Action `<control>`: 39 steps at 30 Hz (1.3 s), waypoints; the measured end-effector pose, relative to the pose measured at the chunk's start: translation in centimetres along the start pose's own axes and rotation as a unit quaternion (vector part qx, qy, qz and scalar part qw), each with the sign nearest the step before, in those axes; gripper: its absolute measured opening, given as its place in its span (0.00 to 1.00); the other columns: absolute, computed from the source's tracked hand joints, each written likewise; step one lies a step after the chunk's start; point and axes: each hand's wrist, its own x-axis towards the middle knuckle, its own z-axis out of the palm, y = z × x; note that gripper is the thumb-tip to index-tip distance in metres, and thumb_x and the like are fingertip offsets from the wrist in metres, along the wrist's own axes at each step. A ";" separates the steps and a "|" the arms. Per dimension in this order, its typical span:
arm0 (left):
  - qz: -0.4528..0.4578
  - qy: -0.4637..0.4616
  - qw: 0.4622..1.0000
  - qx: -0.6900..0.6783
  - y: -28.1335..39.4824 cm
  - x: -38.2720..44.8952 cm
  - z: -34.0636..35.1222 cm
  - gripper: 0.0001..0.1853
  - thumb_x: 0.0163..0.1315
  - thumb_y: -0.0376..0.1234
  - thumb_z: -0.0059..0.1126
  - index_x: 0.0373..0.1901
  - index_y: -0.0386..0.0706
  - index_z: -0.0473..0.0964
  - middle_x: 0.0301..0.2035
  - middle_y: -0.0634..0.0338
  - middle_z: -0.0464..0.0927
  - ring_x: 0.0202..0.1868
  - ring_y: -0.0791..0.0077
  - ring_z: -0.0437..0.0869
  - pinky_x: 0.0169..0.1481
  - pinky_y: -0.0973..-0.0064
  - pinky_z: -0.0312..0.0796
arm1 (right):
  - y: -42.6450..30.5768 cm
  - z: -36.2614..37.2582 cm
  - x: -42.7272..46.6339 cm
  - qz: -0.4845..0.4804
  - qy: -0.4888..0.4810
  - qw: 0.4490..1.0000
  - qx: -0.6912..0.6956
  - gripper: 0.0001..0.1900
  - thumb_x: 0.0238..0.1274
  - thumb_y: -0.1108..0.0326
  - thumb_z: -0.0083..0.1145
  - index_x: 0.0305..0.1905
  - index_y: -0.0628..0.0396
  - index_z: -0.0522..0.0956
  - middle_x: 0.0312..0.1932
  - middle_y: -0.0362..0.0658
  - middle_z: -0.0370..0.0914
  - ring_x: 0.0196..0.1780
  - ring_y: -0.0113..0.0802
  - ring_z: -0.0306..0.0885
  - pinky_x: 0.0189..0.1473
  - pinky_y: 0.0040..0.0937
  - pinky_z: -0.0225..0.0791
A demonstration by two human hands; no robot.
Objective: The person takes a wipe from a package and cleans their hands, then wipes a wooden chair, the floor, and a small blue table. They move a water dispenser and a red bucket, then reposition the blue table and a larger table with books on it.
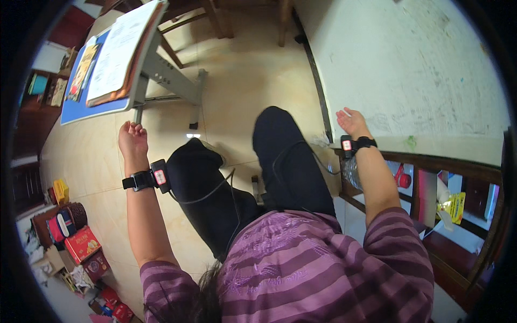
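Note:
My left hand (133,139) is raised palm up at the left, its fingers loosely curled and holding nothing, just below the near edge of a blue-topped desk (74,115). A stack of printed papers (121,52) lies on the desk beside a colourful packet (83,72). My right hand (351,121) is held out, empty, in front of the marked white wall (404,80). Each wrist wears a black strap with a small device, the left one (160,176) and the right one (347,146). Thin cables run across my black trousers (291,161).
A dark wooden shelf frame (436,161) stands at the right, with a yellow packet (456,208) and a red object (404,177). Red boxes (83,244) and other goods are piled at lower left. Wooden furniture legs (284,24) stand ahead on the tiled floor (250,80).

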 end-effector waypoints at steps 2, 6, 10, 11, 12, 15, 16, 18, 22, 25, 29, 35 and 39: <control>-0.027 -0.010 0.999 0.038 -2.5 -0.8 3.1 0.06 0.63 0.35 0.48 0.36 0.43 0.67 0.28 0.63 0.72 0.27 0.74 0.72 0.31 0.78 0.66 | 3.3 -2.7 1.9 0.017 0.021 0.999 -0.027 0.20 0.67 0.65 0.39 0.62 0.54 0.62 0.52 0.47 0.69 0.48 0.43 0.75 0.47 0.39 0.68; -0.097 -0.057 0.989 0.091 -8.2 -0.7 7.3 0.08 0.64 0.36 0.50 0.39 0.42 0.69 0.31 0.62 0.75 0.29 0.74 0.74 0.33 0.78 0.67 | 9.8 -6.6 4.0 0.075 0.077 0.979 -0.174 0.17 0.66 0.61 0.42 0.56 0.53 0.68 0.43 0.44 0.74 0.45 0.39 0.75 0.43 0.35 0.69; -0.153 -0.057 0.981 0.101 -12.9 2.7 9.2 0.07 0.64 0.36 0.49 0.37 0.42 0.68 0.32 0.62 0.74 0.30 0.75 0.74 0.34 0.78 0.68 | 13.6 -8.1 4.9 0.093 0.097 0.940 -0.312 0.11 0.64 0.58 0.45 0.45 0.49 0.72 0.34 0.40 0.74 0.37 0.36 0.74 0.37 0.35 0.64; -0.165 -0.057 0.979 0.103 -14.0 3.4 10.0 0.07 0.64 0.35 0.49 0.37 0.42 0.68 0.32 0.62 0.74 0.31 0.75 0.74 0.34 0.78 0.68 | 14.4 -8.7 5.9 0.089 0.093 0.934 -0.332 0.09 0.64 0.58 0.46 0.41 0.48 0.73 0.30 0.38 0.74 0.33 0.35 0.74 0.33 0.35 0.63; -0.172 -0.062 0.978 0.103 -15.0 4.1 11.0 0.07 0.64 0.35 0.48 0.36 0.42 0.68 0.31 0.62 0.73 0.31 0.74 0.74 0.34 0.77 0.68 | 14.6 -9.2 6.8 0.109 0.092 0.933 -0.330 0.09 0.63 0.58 0.47 0.41 0.47 0.73 0.30 0.38 0.74 0.34 0.35 0.75 0.35 0.34 0.64; -0.190 -0.074 0.974 0.101 -17.7 7.0 12.7 0.06 0.64 0.35 0.48 0.35 0.41 0.68 0.30 0.61 0.73 0.31 0.74 0.73 0.34 0.78 0.68 | 15.0 -9.3 9.7 0.147 0.111 0.920 -0.347 0.07 0.60 0.60 0.50 0.37 0.47 0.76 0.28 0.38 0.75 0.35 0.37 0.76 0.36 0.33 0.66; -0.201 -0.056 0.973 0.100 -18.5 7.8 13.4 0.06 0.65 0.34 0.47 0.36 0.41 0.68 0.30 0.61 0.73 0.31 0.74 0.74 0.35 0.78 0.68 | 15.3 -9.7 11.2 0.135 0.080 0.893 -0.421 0.07 0.59 0.60 0.50 0.37 0.48 0.76 0.30 0.38 0.75 0.37 0.37 0.76 0.36 0.34 0.67; -0.215 -0.072 0.968 0.103 -20.0 9.3 14.3 0.06 0.65 0.34 0.47 0.36 0.40 0.68 0.31 0.61 0.73 0.31 0.74 0.74 0.35 0.78 0.68 | 16.9 -12.3 15.3 0.110 0.015 0.822 -0.559 0.08 0.59 0.60 0.51 0.38 0.49 0.76 0.33 0.39 0.74 0.39 0.36 0.75 0.37 0.35 0.68; -0.251 -0.112 0.959 0.074 -22.5 12.3 13.6 0.07 0.65 0.33 0.46 0.38 0.39 0.69 0.31 0.61 0.73 0.31 0.74 0.74 0.35 0.78 0.68 | 19.2 -15.9 19.8 0.060 -0.152 0.551 -0.818 0.10 0.58 0.61 0.53 0.42 0.52 0.76 0.40 0.40 0.74 0.45 0.35 0.74 0.39 0.37 0.70; -0.237 -0.080 0.965 0.083 -22.3 12.8 12.7 0.08 0.66 0.33 0.45 0.41 0.37 0.69 0.32 0.60 0.73 0.32 0.74 0.73 0.37 0.78 0.68 | 18.2 -10.8 19.5 0.040 -0.272 0.256 -0.927 0.15 0.56 0.64 0.56 0.49 0.55 0.76 0.46 0.42 0.74 0.49 0.39 0.74 0.42 0.38 0.70; -0.225 -0.117 0.964 0.074 -20.8 11.4 14.8 0.12 0.67 0.33 0.43 0.46 0.34 0.69 0.36 0.59 0.72 0.35 0.75 0.72 0.40 0.79 0.67 | 19.1 -9.8 21.4 0.161 -0.093 0.502 -0.844 0.18 0.58 0.65 0.56 0.53 0.58 0.74 0.49 0.44 0.73 0.49 0.41 0.72 0.44 0.37 0.68; -0.242 -0.149 0.955 0.081 -19.6 10.3 17.4 0.16 0.69 0.34 0.40 0.51 0.32 0.67 0.39 0.58 0.72 0.37 0.76 0.70 0.41 0.80 0.66 | 26.5 -25.4 30.4 0.181 0.036 0.722 -0.667 0.18 0.60 0.62 0.51 0.54 0.55 0.71 0.44 0.45 0.72 0.39 0.37 0.68 0.42 0.35 0.66; -0.228 -0.119 0.962 0.089 -19.3 9.0 17.7 0.16 0.70 0.34 0.38 0.52 0.33 0.66 0.41 0.58 0.71 0.35 0.77 0.69 0.39 0.80 0.66 | 26.6 -18.3 30.3 0.169 0.102 0.733 -0.651 0.20 0.62 0.56 0.43 0.52 0.56 0.74 0.49 0.48 0.73 0.47 0.44 0.70 0.47 0.41 0.67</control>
